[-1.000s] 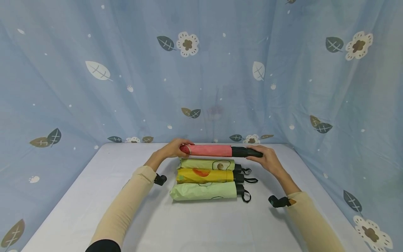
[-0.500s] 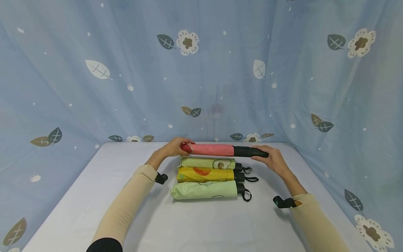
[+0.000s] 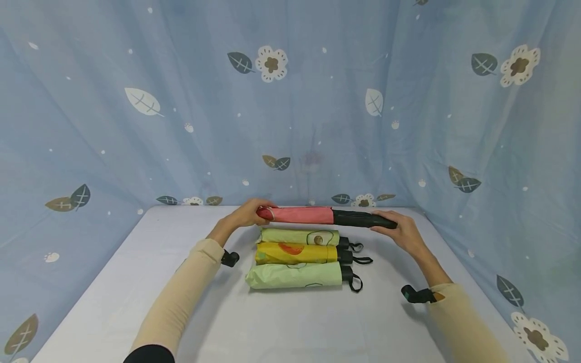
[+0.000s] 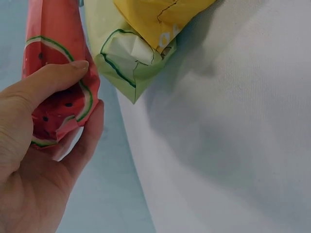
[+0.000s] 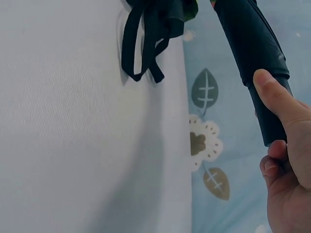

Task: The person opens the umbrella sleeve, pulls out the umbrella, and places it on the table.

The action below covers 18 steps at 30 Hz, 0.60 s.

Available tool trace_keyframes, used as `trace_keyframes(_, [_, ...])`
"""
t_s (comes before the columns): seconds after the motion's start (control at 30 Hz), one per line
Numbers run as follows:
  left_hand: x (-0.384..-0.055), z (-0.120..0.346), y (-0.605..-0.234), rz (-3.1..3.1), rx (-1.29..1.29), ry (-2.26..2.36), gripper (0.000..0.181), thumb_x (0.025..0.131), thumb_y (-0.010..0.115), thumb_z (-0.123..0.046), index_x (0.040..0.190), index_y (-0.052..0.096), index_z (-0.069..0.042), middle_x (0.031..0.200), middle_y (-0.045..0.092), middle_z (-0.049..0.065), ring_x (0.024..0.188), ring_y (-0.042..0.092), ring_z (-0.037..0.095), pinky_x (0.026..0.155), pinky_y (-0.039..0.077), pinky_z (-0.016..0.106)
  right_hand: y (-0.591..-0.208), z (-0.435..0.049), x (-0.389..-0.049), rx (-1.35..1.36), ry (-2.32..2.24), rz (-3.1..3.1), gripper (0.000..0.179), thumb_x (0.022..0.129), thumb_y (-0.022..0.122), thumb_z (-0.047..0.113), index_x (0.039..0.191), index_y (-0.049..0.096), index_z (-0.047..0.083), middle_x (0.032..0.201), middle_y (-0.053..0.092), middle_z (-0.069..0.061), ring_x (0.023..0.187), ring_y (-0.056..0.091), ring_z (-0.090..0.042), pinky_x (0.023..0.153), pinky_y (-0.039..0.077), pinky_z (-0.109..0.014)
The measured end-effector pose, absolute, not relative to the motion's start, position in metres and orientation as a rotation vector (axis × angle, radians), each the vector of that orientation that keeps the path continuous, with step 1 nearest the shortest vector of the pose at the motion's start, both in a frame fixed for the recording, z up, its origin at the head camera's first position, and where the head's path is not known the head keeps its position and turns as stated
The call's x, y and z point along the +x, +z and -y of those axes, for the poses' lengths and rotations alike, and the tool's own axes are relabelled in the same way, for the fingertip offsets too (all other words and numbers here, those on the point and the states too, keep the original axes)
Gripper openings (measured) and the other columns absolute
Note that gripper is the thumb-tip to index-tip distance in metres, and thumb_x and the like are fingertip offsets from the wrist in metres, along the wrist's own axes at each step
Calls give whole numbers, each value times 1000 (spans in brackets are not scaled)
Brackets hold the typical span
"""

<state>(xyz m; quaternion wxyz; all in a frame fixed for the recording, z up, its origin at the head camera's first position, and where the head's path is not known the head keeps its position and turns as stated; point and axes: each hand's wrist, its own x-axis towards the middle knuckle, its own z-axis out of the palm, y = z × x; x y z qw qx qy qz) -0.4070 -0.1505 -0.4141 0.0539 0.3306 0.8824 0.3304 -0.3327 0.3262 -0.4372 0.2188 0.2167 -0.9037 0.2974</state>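
Note:
A folding umbrella is held level over the far edge of the table, its black part (image 3: 354,218) sticking out of a red watermelon-print sleeve (image 3: 301,215). My left hand (image 3: 248,213) grips the sleeve's closed left end; in the left wrist view the thumb presses on the print with fingers behind. At the other end, my right hand (image 3: 401,232) holds the umbrella's black handle (image 5: 265,114), thumb along it and fingers curled underneath. Nearer me lie three sleeved umbrellas in a row: pale green with an avocado (image 3: 290,236), yellow (image 3: 295,253), and pale green in front (image 3: 295,276).
Black wrist straps (image 3: 361,260) of the lying umbrellas stick out to the right. A white cloth covers the table (image 3: 290,322). Blue curtain (image 3: 308,121) with leaf and flower prints hangs behind and at both sides.
My right hand has moved to the right with the handle, and a longer stretch of the black umbrella shows outside the sleeve. My left hand stays nearly in place on the sleeve.

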Motion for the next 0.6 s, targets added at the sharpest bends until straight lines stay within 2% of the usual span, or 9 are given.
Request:
trace_keyframes(0.2, [-408,153,-417,-2685,1003,1008,49,84,73,-3,132,61,-5,110,66,16,72,46,17,60,40,27,-436,-334,-330,592,797,2507,48,83,79,27,128,67,16,122,69,-12,100,67,-32,74,54,-35])
trace_keyframes(0.4, [-406,155,-417,-2677,1049,1018,49,84,71,-2,132,60,-4,113,65,18,76,49,17,62,42,26,-436,-342,-329,562,788,2497,47,81,81,26,125,69,16,122,69,-10,103,67,-30,77,55,-37])
trace_keyframes(0.6, [-407,157,-419,-2679,1107,1050,47,84,70,-1,131,61,-3,108,65,17,74,50,16,60,43,25,-436,-350,-326,549,773,2484,47,81,81,25,125,69,15,123,68,-11,104,66,-31,76,49,-17])
